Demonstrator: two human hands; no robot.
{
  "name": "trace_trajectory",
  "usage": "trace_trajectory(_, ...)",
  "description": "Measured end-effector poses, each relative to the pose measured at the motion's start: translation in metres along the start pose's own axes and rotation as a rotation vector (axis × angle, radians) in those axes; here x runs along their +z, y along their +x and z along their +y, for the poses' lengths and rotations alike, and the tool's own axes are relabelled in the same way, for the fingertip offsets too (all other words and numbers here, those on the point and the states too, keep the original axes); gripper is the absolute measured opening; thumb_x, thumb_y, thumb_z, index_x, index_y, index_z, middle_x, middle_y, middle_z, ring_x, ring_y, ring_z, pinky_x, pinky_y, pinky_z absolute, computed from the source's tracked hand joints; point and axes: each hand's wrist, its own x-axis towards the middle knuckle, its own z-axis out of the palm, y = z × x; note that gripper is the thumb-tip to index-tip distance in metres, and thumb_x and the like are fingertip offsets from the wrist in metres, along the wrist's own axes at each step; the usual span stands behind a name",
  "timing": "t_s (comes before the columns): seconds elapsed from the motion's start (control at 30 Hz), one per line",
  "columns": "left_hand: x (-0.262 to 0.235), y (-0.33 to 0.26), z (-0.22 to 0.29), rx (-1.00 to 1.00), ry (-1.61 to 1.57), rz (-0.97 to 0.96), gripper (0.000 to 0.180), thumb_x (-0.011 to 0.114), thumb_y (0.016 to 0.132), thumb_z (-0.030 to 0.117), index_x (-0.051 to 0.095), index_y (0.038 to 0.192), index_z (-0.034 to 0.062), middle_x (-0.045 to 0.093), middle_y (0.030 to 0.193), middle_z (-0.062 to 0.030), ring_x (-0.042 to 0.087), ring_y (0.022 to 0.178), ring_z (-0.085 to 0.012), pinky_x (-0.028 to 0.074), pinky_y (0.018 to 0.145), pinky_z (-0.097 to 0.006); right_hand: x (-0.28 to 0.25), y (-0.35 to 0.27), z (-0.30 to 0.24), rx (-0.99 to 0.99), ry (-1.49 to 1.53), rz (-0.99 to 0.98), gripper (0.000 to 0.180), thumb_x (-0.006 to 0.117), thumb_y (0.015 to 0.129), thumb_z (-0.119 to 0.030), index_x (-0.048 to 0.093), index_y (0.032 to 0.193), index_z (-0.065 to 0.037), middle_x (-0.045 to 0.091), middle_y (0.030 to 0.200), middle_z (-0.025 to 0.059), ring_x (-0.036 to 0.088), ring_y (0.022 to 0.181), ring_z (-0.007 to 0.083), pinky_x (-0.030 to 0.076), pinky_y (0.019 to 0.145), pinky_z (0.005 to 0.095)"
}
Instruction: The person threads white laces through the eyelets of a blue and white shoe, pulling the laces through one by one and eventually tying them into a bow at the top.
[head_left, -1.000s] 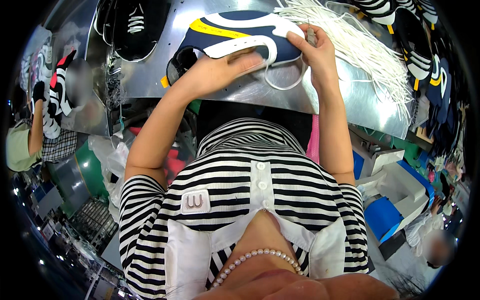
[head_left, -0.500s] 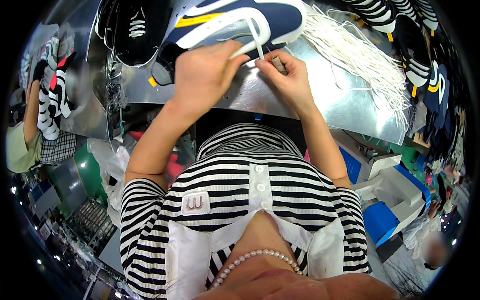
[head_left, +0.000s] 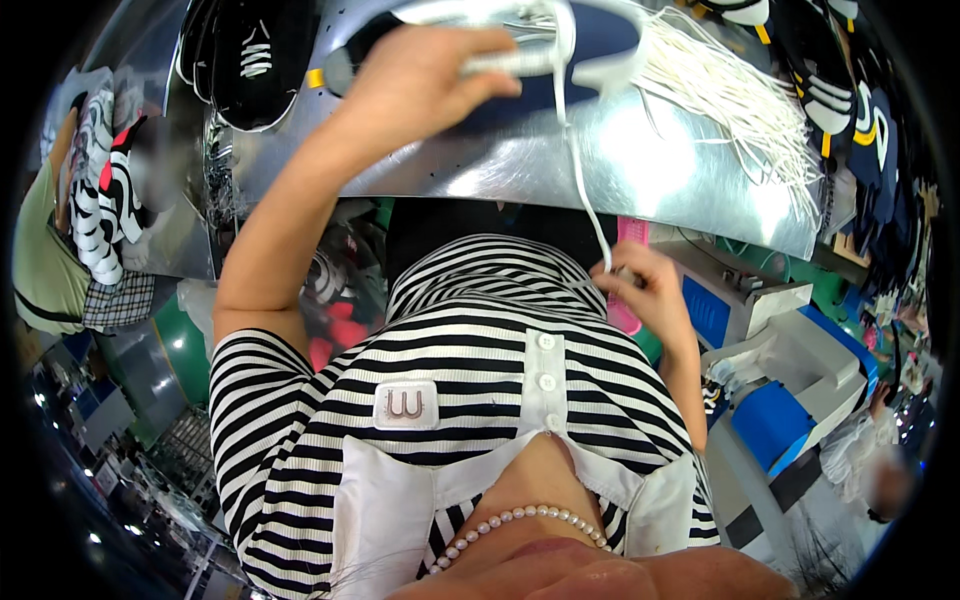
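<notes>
A navy shoe upper [head_left: 610, 35] with white trim lies on its side at the top of the metal table, slightly blurred. My left hand [head_left: 435, 85] is closed on its white lacing edge, thumb and fingers on either side. A white shoelace [head_left: 578, 165] comes out of the shoe and runs taut over the table's near edge. Below that edge, beside my waist, my right hand [head_left: 648, 285] pinches the lace's lower part. The lace end inside the fingers is hidden.
A heap of loose white laces [head_left: 735, 105] spreads across the right of the metal table [head_left: 450, 180]. Black shoes [head_left: 255, 65] stand at its left, more shoes [head_left: 825, 110] at the far right. A grey-blue machine [head_left: 790, 400] is at my right; another person's arm [head_left: 60, 170] shows far left.
My right hand has pulled away from the shoe, down and right past the table edge, drawing the lace out long. My left hand and the shoe have shifted slightly upward.
</notes>
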Motion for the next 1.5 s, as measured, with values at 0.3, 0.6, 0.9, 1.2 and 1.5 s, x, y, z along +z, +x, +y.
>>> trace_trajectory(0.3,0.038,-0.012,-0.005,-0.034,0.035,-0.159,0.029,0.062,0.094,0.028,0.068,0.11,0.0042,0.069,0.098,-0.0139,0.066,0.088,-0.0326,0.05,0.076,-0.039,0.018,0.145,-0.042,-0.129,0.434,0.304,0.016,0.074,0.087,-0.015,0.072,0.094,-0.001,0.065,0.077,-0.0033,0.051,0.067,0.0019,0.039,0.061,0.0185)
trace_trajectory(0.6,0.044,0.002,0.019,-0.104,0.118,-0.155,0.031,0.062,0.092,0.035,0.07,0.099,0.0066,0.069,0.088,-0.0087,0.066,0.082,-0.0287,0.051,0.071,-0.04,0.026,0.176,-0.037,-0.196,0.455,0.473,0.016,0.077,0.084,-0.017,0.072,0.088,-0.003,0.064,0.069,-0.0026,0.053,0.061,0.0031,0.042,0.054,0.0219)
trace_trajectory(0.9,0.06,0.009,0.013,-0.161,0.142,-0.145,0.031,0.068,0.087,0.039,0.073,0.095,0.0093,0.07,0.079,-0.0089,0.066,0.07,-0.0287,0.051,0.064,-0.037,0.027,0.189,-0.028,-0.323,0.124,0.66,0.022,0.077,0.082,-0.024,0.069,0.083,-0.004,0.064,0.069,0.0063,0.057,0.056,0.0181,0.045,0.055,0.0308)
trace_trajectory(1.2,0.067,0.01,0.004,-0.234,0.019,-0.056,0.026,0.068,0.09,0.032,0.073,0.096,0.0075,0.07,0.076,-0.0078,0.062,0.061,-0.0193,0.048,0.061,-0.029,0.021,0.171,-0.011,-0.213,0.114,0.537,0.027,0.071,0.089,-0.021,0.061,0.102,0.0,0.068,0.075,0.0121,0.066,0.064,0.0258,0.05,0.062,0.034)
trace_trajectory(1.5,0.076,0.011,-0.002,-0.22,-0.011,0.05,0.027,0.065,0.091,0.038,0.073,0.09,0.0119,0.068,0.069,-0.0054,0.065,0.061,-0.0252,0.048,0.057,-0.035,0.021,0.119,-0.004,-0.105,0.019,0.29,0.017,0.065,0.092,-0.017,0.059,0.097,-0.002,0.07,0.079,0.0137,0.069,0.072,0.0304,0.053,0.065,0.037)
